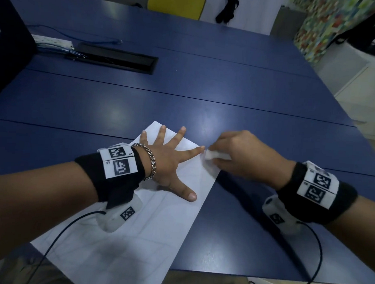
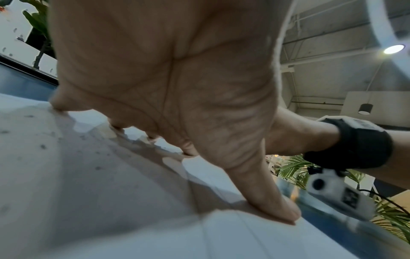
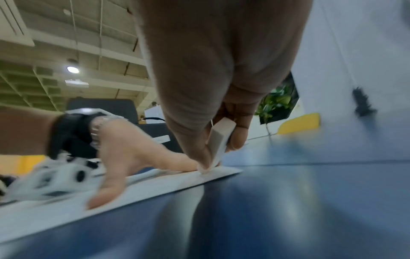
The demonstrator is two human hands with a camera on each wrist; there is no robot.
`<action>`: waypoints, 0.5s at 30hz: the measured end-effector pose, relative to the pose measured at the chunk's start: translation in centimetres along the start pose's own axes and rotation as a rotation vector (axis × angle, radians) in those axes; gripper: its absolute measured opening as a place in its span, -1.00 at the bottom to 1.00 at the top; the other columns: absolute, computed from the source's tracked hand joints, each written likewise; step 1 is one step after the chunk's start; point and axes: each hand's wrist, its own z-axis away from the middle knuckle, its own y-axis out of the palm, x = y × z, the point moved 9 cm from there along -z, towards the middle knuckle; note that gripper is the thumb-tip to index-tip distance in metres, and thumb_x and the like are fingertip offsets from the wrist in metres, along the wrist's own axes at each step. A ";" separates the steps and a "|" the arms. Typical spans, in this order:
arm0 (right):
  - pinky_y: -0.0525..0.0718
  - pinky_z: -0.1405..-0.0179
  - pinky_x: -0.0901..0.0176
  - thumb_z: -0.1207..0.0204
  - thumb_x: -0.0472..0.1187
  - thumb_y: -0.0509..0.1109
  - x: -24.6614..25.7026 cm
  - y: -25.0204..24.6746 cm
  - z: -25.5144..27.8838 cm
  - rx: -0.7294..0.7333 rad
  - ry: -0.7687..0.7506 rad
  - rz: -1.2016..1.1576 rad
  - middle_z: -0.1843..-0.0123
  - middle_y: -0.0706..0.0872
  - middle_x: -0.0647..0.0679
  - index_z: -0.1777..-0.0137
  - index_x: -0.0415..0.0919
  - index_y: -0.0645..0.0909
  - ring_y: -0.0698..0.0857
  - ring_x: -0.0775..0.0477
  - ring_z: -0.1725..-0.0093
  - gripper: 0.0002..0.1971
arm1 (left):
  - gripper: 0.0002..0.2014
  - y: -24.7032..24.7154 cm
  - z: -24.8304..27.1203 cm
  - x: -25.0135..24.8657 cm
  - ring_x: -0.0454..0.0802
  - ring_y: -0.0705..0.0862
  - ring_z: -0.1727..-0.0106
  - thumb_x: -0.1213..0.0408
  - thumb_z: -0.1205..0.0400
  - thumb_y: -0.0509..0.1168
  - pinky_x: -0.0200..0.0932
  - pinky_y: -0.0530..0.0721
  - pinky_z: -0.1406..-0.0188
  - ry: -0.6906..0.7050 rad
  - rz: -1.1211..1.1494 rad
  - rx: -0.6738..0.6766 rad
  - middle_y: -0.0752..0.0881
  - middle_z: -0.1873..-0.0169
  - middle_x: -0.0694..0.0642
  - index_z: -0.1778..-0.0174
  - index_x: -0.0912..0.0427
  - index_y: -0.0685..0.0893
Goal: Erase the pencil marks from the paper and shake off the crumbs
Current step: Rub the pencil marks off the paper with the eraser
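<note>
Blue table (image 1: 227, 83): paper (image 1: 135, 236) edge under eraser (image 1: 211, 154), right hand (image 1: 244, 153).

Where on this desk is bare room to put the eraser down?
Bare blue table lies beyond the right hand and to the right of the paper. It is crowded on the paper, where the left hand presses, and far left by the cable tray.
</note>
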 end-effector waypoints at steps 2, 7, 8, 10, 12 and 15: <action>0.74 0.06 -0.06 -0.63 -0.03 0.35 -1.0 0.0 0.2 -0.017 0.052 0.005 0.03 0.73 0.01 -0.14 -0.01 0.80 0.72 -0.05 0.06 -0.77 | 0.30 0.0 0.1 0.0 0.47 -0.54 -0.73 -0.84 -0.03 0.25 0.88 -0.25 -0.49 -0.011 -0.013 -0.003 -0.65 -0.70 -0.11 -0.48 -0.78 -0.53; 0.67 0.27 0.07 -0.66 0.05 0.19 3.9 1.8 2.2 0.069 -0.120 0.032 0.00 0.64 0.08 -0.09 -0.02 0.76 0.66 -0.04 0.14 -0.67 | 0.28 0.0 0.3 0.1 0.48 -0.52 -0.74 -0.83 -0.05 0.27 0.93 -0.21 -0.44 -0.022 -0.005 0.006 -0.65 -0.70 -0.14 -0.46 -0.80 -0.53; 0.68 0.26 0.07 -0.67 0.01 0.27 3.4 1.7 2.0 0.065 -0.120 0.030 0.01 0.65 0.07 -0.10 -0.01 0.77 0.67 -0.03 0.13 -0.74 | 0.28 0.0 0.3 0.1 0.47 -0.52 -0.74 -0.83 -0.05 0.27 0.93 -0.20 -0.44 -0.023 -0.006 0.012 -0.65 -0.69 -0.15 -0.46 -0.80 -0.53; 0.72 0.16 0.02 -0.65 -0.04 0.38 0.8 1.0 0.9 0.010 -0.068 0.016 0.01 0.69 0.03 -0.11 0.02 0.78 0.71 -0.05 0.09 -0.83 | 0.28 0.1 0.4 0.1 0.46 -0.53 -0.74 -0.84 -0.04 0.26 0.94 -0.21 -0.44 -0.028 -0.009 0.026 -0.65 -0.69 -0.16 -0.46 -0.81 -0.53; 0.75 0.04 -0.04 -0.64 -0.03 0.40 -2.3 -0.2 0.3 -0.067 0.032 -0.002 -0.01 0.72 0.03 -0.15 0.08 0.79 0.75 -0.07 0.02 -0.83 | 0.28 0.1 0.5 0.0 0.46 -0.54 -0.73 -0.85 -0.03 0.24 0.94 -0.23 -0.44 -0.028 -0.013 0.035 -0.66 -0.68 -0.16 -0.47 -0.80 -0.53; 0.69 -0.03 0.04 -0.68 0.01 0.45 -5.4 -3.7 1.0 -0.289 0.162 -0.034 -0.01 0.77 0.02 -0.20 -0.02 0.81 0.76 -0.07 -0.01 -0.79 | 0.27 0.1 0.6 0.2 0.48 -0.54 -0.73 -0.86 -0.07 0.19 0.88 -0.32 -0.47 -0.009 -0.022 0.016 -0.65 -0.70 -0.12 -0.50 -0.76 -0.53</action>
